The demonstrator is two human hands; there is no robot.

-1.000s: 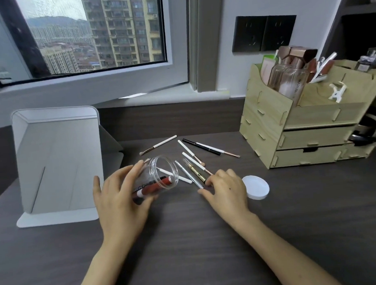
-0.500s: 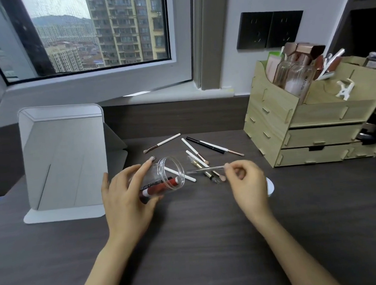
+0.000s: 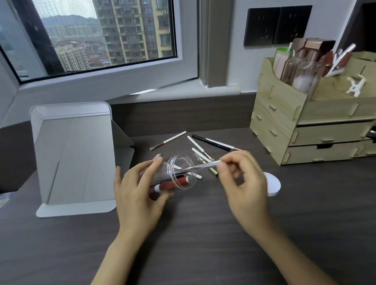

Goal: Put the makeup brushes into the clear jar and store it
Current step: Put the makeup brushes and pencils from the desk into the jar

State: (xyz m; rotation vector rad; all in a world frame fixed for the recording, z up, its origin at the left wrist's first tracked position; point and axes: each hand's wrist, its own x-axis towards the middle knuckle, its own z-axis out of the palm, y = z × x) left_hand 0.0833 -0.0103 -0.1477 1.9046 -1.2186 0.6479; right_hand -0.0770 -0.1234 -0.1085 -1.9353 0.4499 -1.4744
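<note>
Two hands work over a dark wood-grain desk (image 3: 210,240) under a window (image 3: 101,31): left hand (image 3: 137,196) gripping the tipped clear jar (image 3: 180,173), right hand (image 3: 242,178) pinching a brush (image 3: 197,166).

Bare dark desk (image 3: 188,241) lies open in front of both hands. Loose makeup brushes (image 3: 202,151) clutter the desk behind the tilted clear jar (image 3: 178,176); a standing mirror (image 3: 73,153) flanks the left, a wooden organizer (image 3: 303,131) the right, and a white lid (image 3: 273,186), apparently flat, sits partly hidden beside the right hand (image 3: 244,183).

lid (image 3: 273,184): half hidden by right hand (image 3: 243,183) | organizer (image 3: 313,121): cropped right
</note>
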